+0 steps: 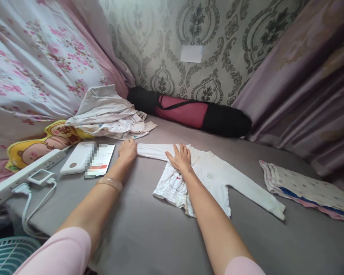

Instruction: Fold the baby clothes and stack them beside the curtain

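A small white long-sleeved shirt lies spread on the grey sheet, with a green print on its chest and its right-hand sleeve stretched out. Its left-hand side is folded inward, showing a printed figure. My left hand is closed on the cuff of the left-hand sleeve, which reaches straight out to the side. Flat on the shirt near that shoulder rests my right hand, its fingers spread. A bracelet circles my left wrist.
Crumpled clothes lie at the back left, a folded stack at the right. A long black and red bag lies along the wall. To the left are a phone, a white power bank, a power strip and a yellow cushion.
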The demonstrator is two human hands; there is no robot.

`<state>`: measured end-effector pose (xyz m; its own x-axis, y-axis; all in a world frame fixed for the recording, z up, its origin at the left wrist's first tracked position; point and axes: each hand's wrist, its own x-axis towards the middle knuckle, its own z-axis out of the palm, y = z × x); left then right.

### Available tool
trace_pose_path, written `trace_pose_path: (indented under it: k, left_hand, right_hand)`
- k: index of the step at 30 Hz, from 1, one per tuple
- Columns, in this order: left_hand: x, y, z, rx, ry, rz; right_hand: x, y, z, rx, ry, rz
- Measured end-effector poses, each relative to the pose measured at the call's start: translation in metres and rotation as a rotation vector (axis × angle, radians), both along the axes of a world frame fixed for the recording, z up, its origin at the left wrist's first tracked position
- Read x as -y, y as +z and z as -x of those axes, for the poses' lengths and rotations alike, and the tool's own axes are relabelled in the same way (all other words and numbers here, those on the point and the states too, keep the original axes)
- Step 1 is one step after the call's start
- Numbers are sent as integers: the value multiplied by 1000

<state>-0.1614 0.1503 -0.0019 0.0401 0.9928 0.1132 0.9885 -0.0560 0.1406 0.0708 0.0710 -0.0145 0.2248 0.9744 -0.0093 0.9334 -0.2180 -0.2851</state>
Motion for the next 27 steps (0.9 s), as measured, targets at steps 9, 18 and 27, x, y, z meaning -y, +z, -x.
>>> trace_pose_path:
  k: [9,18,27]
  left_hand:
    - [11,26,-72,199,-206,-156]
    - [35,-18,-159,439,-462,139]
    - [24,-31,-107,168,-571,-11]
  right_hand:
    - [1,-2,0,0,-9,-29]
    - [3,1,-4,141,42,59]
    - [-2,-3,-1,73,-2,-9]
